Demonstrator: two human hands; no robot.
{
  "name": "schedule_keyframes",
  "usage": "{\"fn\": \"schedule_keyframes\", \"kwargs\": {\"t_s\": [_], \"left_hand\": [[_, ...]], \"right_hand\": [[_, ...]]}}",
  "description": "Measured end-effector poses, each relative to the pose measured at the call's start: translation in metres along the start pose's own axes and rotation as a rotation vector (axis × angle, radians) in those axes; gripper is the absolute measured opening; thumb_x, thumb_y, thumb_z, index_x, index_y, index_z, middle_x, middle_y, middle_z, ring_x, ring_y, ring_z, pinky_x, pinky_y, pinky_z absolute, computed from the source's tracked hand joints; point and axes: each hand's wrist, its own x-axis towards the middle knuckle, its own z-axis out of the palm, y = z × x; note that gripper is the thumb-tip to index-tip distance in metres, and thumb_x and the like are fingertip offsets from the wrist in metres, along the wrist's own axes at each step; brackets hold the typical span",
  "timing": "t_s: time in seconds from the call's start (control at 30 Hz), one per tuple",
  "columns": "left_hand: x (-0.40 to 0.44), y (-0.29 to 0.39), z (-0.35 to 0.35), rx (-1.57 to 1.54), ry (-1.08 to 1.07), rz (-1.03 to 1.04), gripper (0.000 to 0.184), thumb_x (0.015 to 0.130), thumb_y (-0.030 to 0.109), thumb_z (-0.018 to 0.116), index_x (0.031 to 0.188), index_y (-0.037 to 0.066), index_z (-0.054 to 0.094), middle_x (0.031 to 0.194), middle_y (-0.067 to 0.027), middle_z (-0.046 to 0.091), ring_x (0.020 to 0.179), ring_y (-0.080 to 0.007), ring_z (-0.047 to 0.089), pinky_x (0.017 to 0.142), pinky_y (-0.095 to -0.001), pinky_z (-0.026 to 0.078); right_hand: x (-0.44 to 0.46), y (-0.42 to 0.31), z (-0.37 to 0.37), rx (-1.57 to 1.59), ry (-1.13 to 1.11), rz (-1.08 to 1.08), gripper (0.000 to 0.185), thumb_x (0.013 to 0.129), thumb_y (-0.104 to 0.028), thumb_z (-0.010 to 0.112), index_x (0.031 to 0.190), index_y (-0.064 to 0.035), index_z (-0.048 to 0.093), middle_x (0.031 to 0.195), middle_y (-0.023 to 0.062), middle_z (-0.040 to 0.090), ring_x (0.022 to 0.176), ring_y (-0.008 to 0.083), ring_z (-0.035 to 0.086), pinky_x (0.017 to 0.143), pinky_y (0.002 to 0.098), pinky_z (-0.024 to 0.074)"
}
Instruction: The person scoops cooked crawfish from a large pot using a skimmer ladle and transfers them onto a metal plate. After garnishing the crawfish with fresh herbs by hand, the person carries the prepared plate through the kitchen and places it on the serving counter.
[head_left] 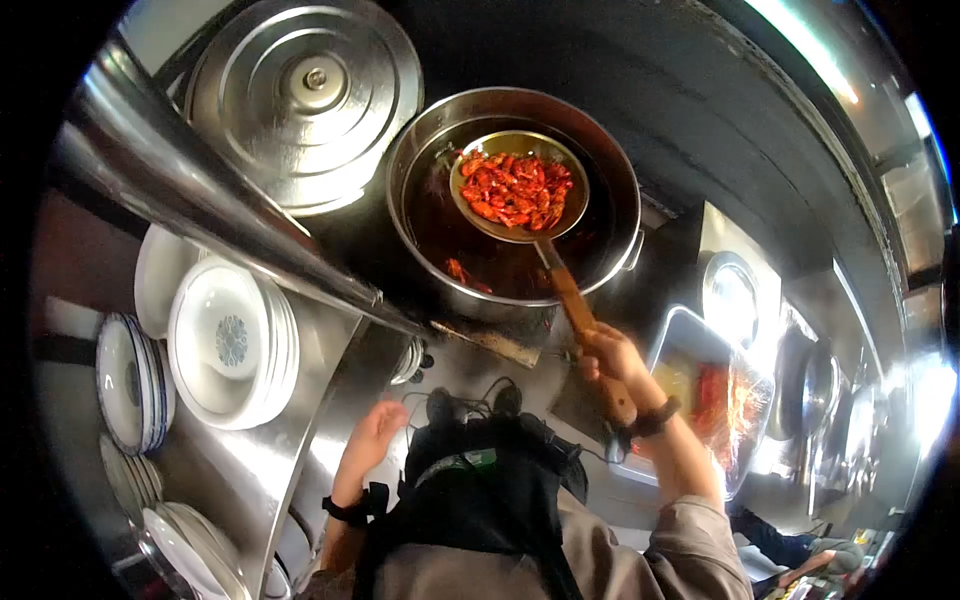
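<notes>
Your right hand is clamped around the wooden handle of a round strainer. Your left hand hangs free near your apron, fingers loosely apart, nothing visible in it. The strainer holds a heap of bright red crayfish inside the mouth of a large steel pot; whether its underside touches the dark liquid is unclear. A few red pieces sit outside the strainer, near the pot's lower edge.

The step looks like straining the crayfish; moving that load would call for a firm grip and a level bowl clear of the rim.

Beside the pot lies a steel lid. To your right, a clear tub holds red contents under shiny wrap. At left, white dishes stand stacked on a metal surface.
</notes>
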Motion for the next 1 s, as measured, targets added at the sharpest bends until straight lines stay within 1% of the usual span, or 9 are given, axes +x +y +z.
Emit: {"fn": "schedule_keyframes", "kwargs": {"t_s": [0.1,0.17,0.23,0.3,0.37,0.57,0.7,0.83,1.0], "left_hand": [[-0.008,0.012,-0.004,0.048,0.010,-0.103,0.026,0.096,0.018,0.055,0.115,0.000,0.055,0.105,-0.0104,0.065,0.097,-0.0168,0.062,0.086,-0.0287,0.047],[-0.014,-0.002,0.005,0.015,0.040,-0.081,0.025,0.096,0.016,0.055,0.115,0.000,0.055,0.106,-0.0113,0.066,0.097,-0.0178,0.062,0.087,-0.0292,0.047],[-0.021,0.010,0.023,0.154,0.042,-0.093,0.025,0.096,0.017,0.057,0.114,-0.001,0.055,0.107,-0.0119,0.066,0.099,-0.0180,0.063,0.088,-0.0300,0.048],[-0.018,-0.016,0.019,0.020,0.041,-0.053,0.025,0.096,0.017,0.057,0.113,-0.001,0.055,0.106,-0.0114,0.066,0.098,-0.0176,0.063,0.087,-0.0304,0.049],[-0.017,-0.004,0.016,0.098,0.018,-0.089,0.024,0.097,0.017,0.056,0.113,-0.001,0.055,0.106,-0.0108,0.065,0.098,-0.0169,0.063,0.086,-0.0298,0.050],[-0.012,0.021,0.057,-0.001,0.054,-0.072,0.024,0.097,0.017,0.055,0.114,-0.001,0.054,0.107,-0.0107,0.064,0.098,-0.0163,0.063,0.087,-0.0299,0.049],[-0.018,0.048,0.067,0.041,0.094,-0.147,0.027,0.097,0.019,0.054,0.114,-0.002,0.053,0.108,-0.0122,0.064,0.099,-0.0174,0.063,0.089,-0.0298,0.048],[-0.028,0.057,0.067,0.054,0.128,-0.211,0.028,0.097,0.021,0.054,0.114,-0.002,0.053,0.108,-0.0132,0.064,0.099,-0.0187,0.063,0.089,-0.0305,0.048],[-0.038,0.052,0.076,-0.047,0.191,-0.175,0.029,0.097,0.023,0.055,0.114,-0.001,0.053,0.107,-0.0134,0.064,0.098,-0.0195,0.063,0.088,-0.0305,0.049]], "right_hand": [[-0.004,-0.021,-0.029,-0.034,-0.030,0.040,0.015,0.097,-0.014,0.049,0.109,-0.0057,0.043,0.079,0.0073,0.052,0.056,0.0128,0.048,0.048,0.0276,0.0419],[-0.018,-0.047,-0.041,-0.151,-0.030,0.072,0.014,0.098,-0.014,0.048,0.109,-0.0062,0.044,0.078,0.0070,0.053,0.056,0.0134,0.048,0.048,0.0284,0.0421],[-0.028,-0.072,-0.063,-0.228,0.029,0.120,0.015,0.097,-0.015,0.048,0.109,-0.0064,0.044,0.076,0.0073,0.053,0.056,0.0133,0.049,0.048,0.0280,0.0425],[-0.046,-0.095,-0.054,-0.499,0.084,0.109,0.016,0.097,-0.014,0.047,0.111,-0.0067,0.045,0.076,0.0061,0.053,0.057,0.0133,0.051,0.048,0.0269,0.0437],[-0.050,-0.113,-0.052,-0.534,0.155,0.162,0.015,0.097,-0.014,0.048,0.109,-0.0063,0.047,0.076,0.0043,0.054,0.058,0.0132,0.052,0.050,0.0265,0.0452],[-0.048,-0.178,-0.084,-0.917,0.022,0.281,0.016,0.097,-0.018,0.049,0.108,-0.0066,0.048,0.075,0.0022,0.054,0.060,0.0131,0.054,0.051,0.0265,0.0468],[-0.017,-0.192,-0.120,-0.959,-0.167,0.381,0.020,0.095,-0.018,0.053,0.110,-0.0074,0.044,0.075,0.0018,0.053,0.057,0.0133,0.052,0.047,0.0278,0.0455],[0.002,-0.179,-0.094,-1.007,-0.155,0.430,0.021,0.094,-0.016,0.054,0.108,-0.0070,0.042,0.074,0.0024,0.052,0.055,0.0136,0.051,0.045,0.0280,0.0444],[0.015,-0.174,-0.092,-0.893,-0.299,0.418,0.019,0.094,-0.016,0.053,0.106,-0.0083,0.041,0.072,0.0061,0.050,0.055,0.0141,0.049,0.045,0.0290,0.0423]]}}
